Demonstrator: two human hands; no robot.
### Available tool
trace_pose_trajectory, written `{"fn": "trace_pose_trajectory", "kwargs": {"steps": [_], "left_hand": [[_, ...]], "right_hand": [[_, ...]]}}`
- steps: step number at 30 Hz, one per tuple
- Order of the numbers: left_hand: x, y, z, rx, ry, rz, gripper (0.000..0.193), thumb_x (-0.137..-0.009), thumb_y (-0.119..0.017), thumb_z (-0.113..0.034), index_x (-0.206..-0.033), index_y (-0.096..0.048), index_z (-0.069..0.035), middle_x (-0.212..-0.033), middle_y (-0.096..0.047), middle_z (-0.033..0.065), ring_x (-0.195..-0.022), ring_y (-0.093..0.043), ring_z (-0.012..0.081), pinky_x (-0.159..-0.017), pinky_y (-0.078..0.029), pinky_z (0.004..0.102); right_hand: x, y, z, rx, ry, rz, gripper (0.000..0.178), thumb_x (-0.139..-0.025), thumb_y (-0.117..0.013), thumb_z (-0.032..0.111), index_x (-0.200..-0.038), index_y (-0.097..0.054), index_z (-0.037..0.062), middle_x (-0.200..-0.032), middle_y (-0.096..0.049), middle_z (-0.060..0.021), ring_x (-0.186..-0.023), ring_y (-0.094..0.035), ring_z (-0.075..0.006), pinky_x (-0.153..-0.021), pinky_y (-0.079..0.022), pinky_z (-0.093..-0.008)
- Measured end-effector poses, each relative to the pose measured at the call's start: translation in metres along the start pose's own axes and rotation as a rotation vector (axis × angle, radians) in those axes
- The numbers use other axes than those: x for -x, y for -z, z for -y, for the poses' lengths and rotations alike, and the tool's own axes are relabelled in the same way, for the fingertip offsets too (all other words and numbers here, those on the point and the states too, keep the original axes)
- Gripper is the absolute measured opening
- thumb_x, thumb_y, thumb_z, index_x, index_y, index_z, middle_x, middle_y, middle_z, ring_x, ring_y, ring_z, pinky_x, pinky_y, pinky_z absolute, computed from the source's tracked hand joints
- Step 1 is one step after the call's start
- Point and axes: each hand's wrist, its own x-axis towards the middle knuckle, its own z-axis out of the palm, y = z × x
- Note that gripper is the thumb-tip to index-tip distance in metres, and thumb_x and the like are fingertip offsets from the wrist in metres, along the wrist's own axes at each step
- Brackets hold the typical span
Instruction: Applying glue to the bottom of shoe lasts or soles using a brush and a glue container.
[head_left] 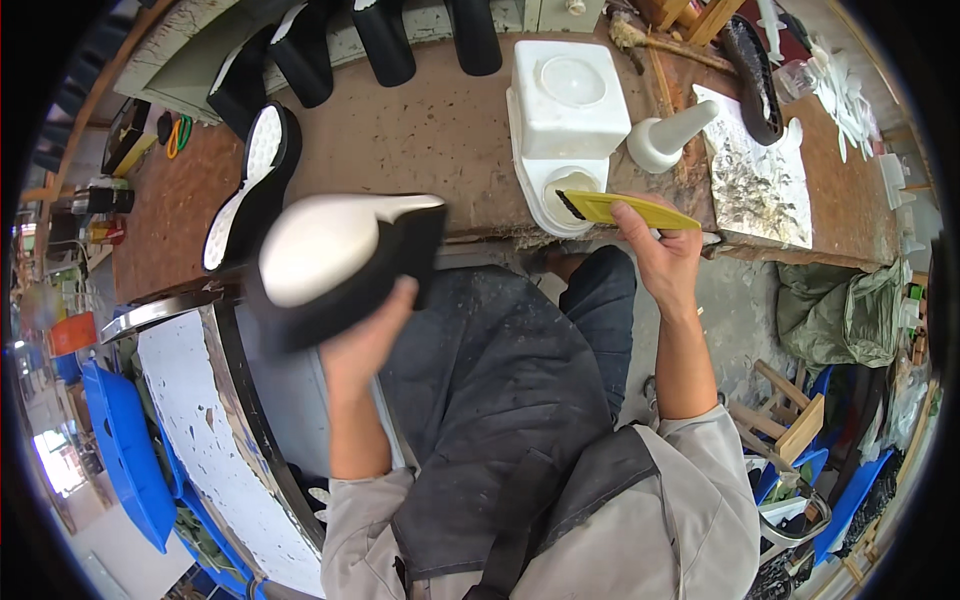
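Observation:
My left hand (365, 335) is closed on a black shoe upper (400, 265), blurred by motion, with its rounded white underside turned up. It holds the upper over my lap, at the bench's front edge. Between the fingers of my right hand (662, 262) is a yellow flat-handled brush (640, 211). The brush's dark bristle end points left, over the round cup of a white plastic dispenser (567, 110). Whether the bristles touch the cup I cannot tell. Left of the shoe upper, a black shoe sole (285, 160) with a white, dimpled inner face lies on the bench.
Several black boot-like pieces (383, 45) line the back of the brown bench (430, 130). A white nozzle bottle (660, 143) stands right of the dispenser, beside a stained white sheet (755, 180) and a dark sole (750, 80). A metal-edged white panel (195, 400) flanks my left arm.

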Motion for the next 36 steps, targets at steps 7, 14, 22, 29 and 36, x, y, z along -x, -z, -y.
{"fn": "trace_pose_trajectory", "kwargs": {"steps": [7,14,22,29,36], "left_hand": [[0.039,-0.065,0.02,-0.507,-0.218,0.089,0.049,-0.073,-0.077,-0.026,-0.112,-0.059,-0.003,-0.115,-0.057,0.015,-0.101,-0.057,0.0296,-0.089,-0.044,0.0397],[0.041,-0.081,0.049,-0.013,-0.359,-0.065,0.047,-0.077,-0.072,-0.009,-0.118,-0.052,0.003,-0.121,-0.053,0.0231,-0.107,-0.057,0.0314,-0.087,-0.049,0.034],[0.044,-0.086,0.033,0.04,-0.378,-0.161,0.065,-0.072,-0.079,-0.01,-0.124,-0.042,0.001,-0.126,-0.049,0.0253,-0.116,-0.053,0.0335,-0.097,-0.045,0.0388],[0.044,-0.081,0.037,-0.119,-0.724,-0.321,0.078,-0.07,-0.082,-0.014,-0.122,-0.026,-0.002,-0.127,-0.045,0.0285,-0.118,-0.052,0.0368,-0.096,-0.046,0.0407],[0.073,-0.059,0.032,-0.273,-0.752,-0.205,0.078,-0.078,-0.075,-0.019,-0.136,-0.026,-0.002,-0.133,-0.041,0.0246,-0.124,-0.047,0.0347,-0.099,-0.044,0.0379]], "right_hand": [[0.001,-0.01,-0.008,0.135,0.059,0.031,0.015,-0.084,-0.067,0.009,-0.095,-0.069,-0.0002,-0.083,-0.068,-0.01,-0.069,-0.062,-0.0135,-0.063,-0.048,-0.0256],[0.001,-0.015,-0.012,0.167,0.05,0.062,0.015,-0.085,-0.067,0.01,-0.095,-0.068,-0.0006,-0.078,-0.066,-0.0079,-0.066,-0.061,-0.0122,-0.059,-0.047,-0.0248],[-0.004,-0.004,-0.013,-0.23,-0.289,0.023,0.015,-0.086,-0.067,0.011,-0.091,-0.069,-0.0026,-0.07,-0.062,0.0001,-0.059,-0.053,-0.0057,-0.054,-0.042,-0.0204],[0.017,0.004,0.052,-0.43,-0.237,0.032,0.013,-0.085,-0.066,0.006,-0.091,-0.067,-0.006,-0.075,-0.066,-0.0084,-0.057,-0.057,-0.0095,-0.051,-0.044,-0.0209],[0.033,-0.011,0.109,-0.433,0.115,0.054,0.013,-0.082,-0.066,0.0,-0.092,-0.066,-0.0077,-0.079,-0.066,-0.0134,-0.058,-0.059,-0.012,-0.051,-0.044,-0.0221]]}}
